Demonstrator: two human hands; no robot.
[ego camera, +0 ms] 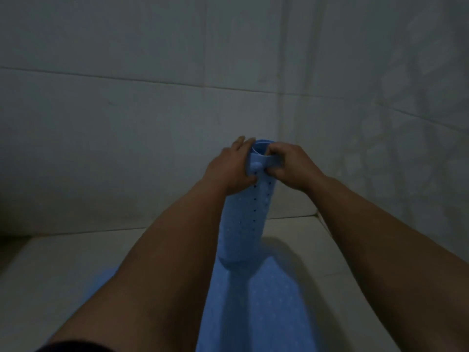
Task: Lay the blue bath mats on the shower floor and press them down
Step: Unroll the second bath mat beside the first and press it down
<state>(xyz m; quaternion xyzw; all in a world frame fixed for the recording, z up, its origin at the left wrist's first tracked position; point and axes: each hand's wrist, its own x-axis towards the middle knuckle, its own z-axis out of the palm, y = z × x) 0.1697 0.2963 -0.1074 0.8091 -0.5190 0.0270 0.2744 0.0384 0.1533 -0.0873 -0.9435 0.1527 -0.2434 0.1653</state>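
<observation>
A flat blue mat (274, 301) is lying on the pale shower floor (304, 240), near us. A rolled blue mat (243, 224) is standing up on its far end. Both arms are reaching out straight. The left hand (228, 168) is wrapping the roll's top, its grip clamped there. The right hand (289, 166) is pinching the top edge.

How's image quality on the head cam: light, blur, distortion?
Head view: dim, bluish cast, no glare; wall tile lines bow from the wide lens; soft focus on the rolled mat gripped by left hand and right hand; faint shadow beside the flat mat.
</observation>
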